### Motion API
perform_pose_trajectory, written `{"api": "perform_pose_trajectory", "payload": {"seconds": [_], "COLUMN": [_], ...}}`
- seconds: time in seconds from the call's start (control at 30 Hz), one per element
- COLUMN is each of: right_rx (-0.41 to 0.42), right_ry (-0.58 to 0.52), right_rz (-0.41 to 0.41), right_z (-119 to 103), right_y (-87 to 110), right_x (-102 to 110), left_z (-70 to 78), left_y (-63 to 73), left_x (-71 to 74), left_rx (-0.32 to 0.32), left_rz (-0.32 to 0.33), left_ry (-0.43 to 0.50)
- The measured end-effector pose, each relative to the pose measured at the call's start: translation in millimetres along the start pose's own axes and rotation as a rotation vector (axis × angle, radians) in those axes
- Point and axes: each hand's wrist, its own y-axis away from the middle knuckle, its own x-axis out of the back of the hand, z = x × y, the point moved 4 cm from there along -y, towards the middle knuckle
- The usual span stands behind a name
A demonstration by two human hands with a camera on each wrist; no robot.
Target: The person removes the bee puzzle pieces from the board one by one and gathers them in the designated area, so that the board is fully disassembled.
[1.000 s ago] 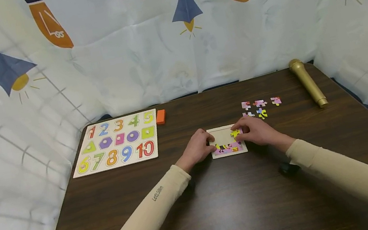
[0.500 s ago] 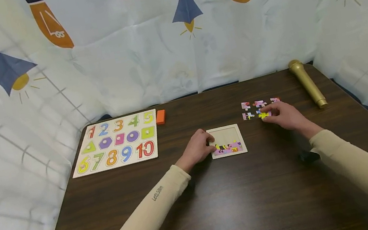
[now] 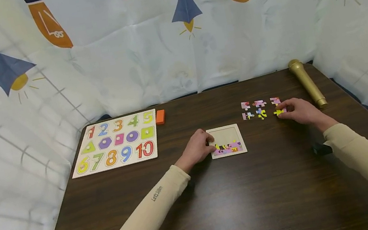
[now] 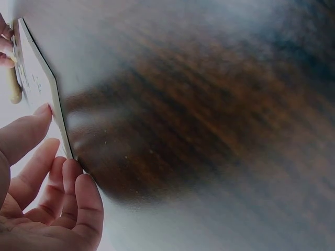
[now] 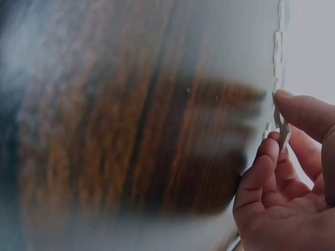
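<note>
My left hand [image 3: 196, 148] holds the left edge of a small square puzzle tray [image 3: 242, 139], thumb on top in the left wrist view. A pink row of fitted pieces [image 3: 228, 148] lines the tray's lower part; bare wood shows above it. To the right, my right hand [image 3: 301, 111] pinches a yellow puzzle piece [image 3: 279, 112] at the right end of the loose pieces. The right wrist view shows that piece [image 5: 281, 125] edge-on and tilted between thumb and fingers. Several loose pink and yellow puzzle pieces [image 3: 259, 104] lie in two rows beyond the tray.
A number and shape board [image 3: 130, 143] lies at the left, with an orange block [image 3: 160, 117] at its upper right corner. A gold microphone [image 3: 307, 83] lies at the right, just beyond my right hand. A patterned cloth hangs behind the dark table [image 3: 222, 207].
My right hand has moved from the tray rightward past the loose pieces, carrying the yellow puzzle piece out of the tray. My left hand has stayed on the tray's edge.
</note>
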Motion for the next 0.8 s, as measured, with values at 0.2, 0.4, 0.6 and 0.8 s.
{"api": "perform_pose_trajectory", "payload": {"seconds": [0.2, 0.4, 0.6, 0.8], "right_rx": [-0.014, -0.02, -0.013, -0.003], "right_ry": [0.007, 0.007, 0.011, 0.007], "right_rz": [-0.006, 0.001, -0.002, -0.006], "right_z": [1.3, 0.9, 3.3, 3.8], "right_y": [-1.4, -3.0, -5.1, -6.4], "right_x": [-0.9, -1.7, -1.6, -2.2], "left_z": [-0.1, 1.0, 1.9, 2.5], "left_y": [-0.3, 0.4, 1.0, 1.4], "left_x": [-0.6, 0.2, 1.0, 1.1], "left_rx": [-0.013, -0.013, -0.013, -0.007], "left_rz": [0.008, 0.006, 0.007, 0.001], "left_ry": [-0.003, -0.008, -0.009, -0.006]}}
